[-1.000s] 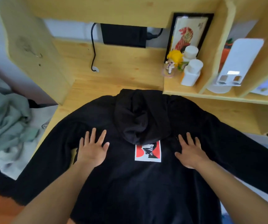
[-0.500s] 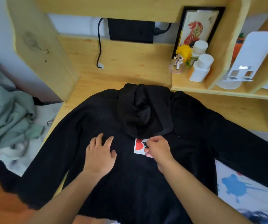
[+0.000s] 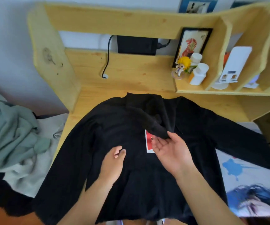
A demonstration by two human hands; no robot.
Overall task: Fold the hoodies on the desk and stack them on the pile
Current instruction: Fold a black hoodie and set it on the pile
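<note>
A black hoodie (image 3: 147, 179) lies back-up on the wooden desk (image 3: 131, 75), sleeves spread to both sides. A red and white patch (image 3: 148, 143) shows below the hood. My right hand (image 3: 171, 151) is turned palm up and pinches the tip of the hood (image 3: 152, 120), which is lifted off the back of the hoodie. My left hand (image 3: 114, 161) rests on the hoodie's back left of the patch, its fingers curled into the cloth. A heap of green and grey garments (image 3: 12, 138) lies off the desk's left edge.
A shelf unit (image 3: 220, 88) stands at the right with white bottles (image 3: 197, 73), a small figure (image 3: 182, 65) and a framed picture (image 3: 192, 43). A black cable (image 3: 107, 62) hangs at the back. A printed mat (image 3: 244, 172) lies under the right sleeve.
My right hand has turned palm up and lifted the hood tip off the patch. My left hand's fingers, flat before, have curled. The view has tilted up.
</note>
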